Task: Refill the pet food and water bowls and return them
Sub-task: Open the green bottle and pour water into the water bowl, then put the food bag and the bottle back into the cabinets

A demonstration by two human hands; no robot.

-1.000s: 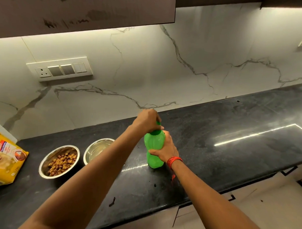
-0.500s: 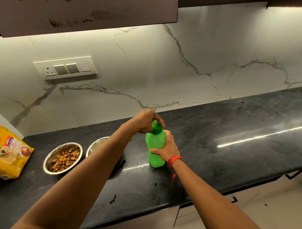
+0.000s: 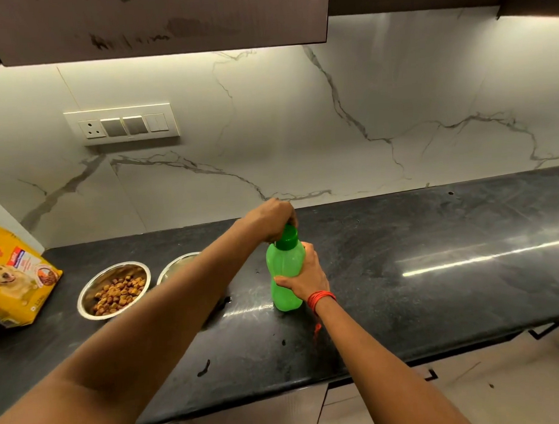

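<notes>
Change: vs 1 s ago, your L hand (image 3: 272,220) is sitting further back on the green cap (image 3: 288,237), so more of the cap is showing. The green bottle (image 3: 285,275) is staying upright on the same spot, w/ your R hand (image 3: 304,279) round it as before.
Food bag: yellow pet food bag (image 3: 17,284) is lying at the far-left end of the black counter (image 3: 433,285), dog pic facing up, partly cut off by the frame edge.
Food bowl: steel food bowl (image 3: 114,290) is sitting just right of the bag, not touching it, holding brown kibble.
Switch plate: white switch plate (image 3: 123,123) is sitting on the marble wall (image 3: 300,131), above and behind the bowls.
Water bowl: steel water bowl (image 3: 178,263) is sitting just beside the food bowl on its right. Your L forearm (image 3: 167,311) is covering most of it, so contents = can't tell.
L hand: you're reaching across from the left, fingers curling over the far side of the cap and gripping it from above.
Bottle: it's standing mid-counter, right of both bowls, base on the counter, cap on the neck.
R hand: you're wrapping it round the bottle's mid-body from the right side, thumb lying across the front.
Wrist: red thread (image 3: 320,297) is circling your R wrist, a loose end hanging down.
Counter, right end: bright strip of light (image 3: 482,258) is reflecting off the surface.
</notes>
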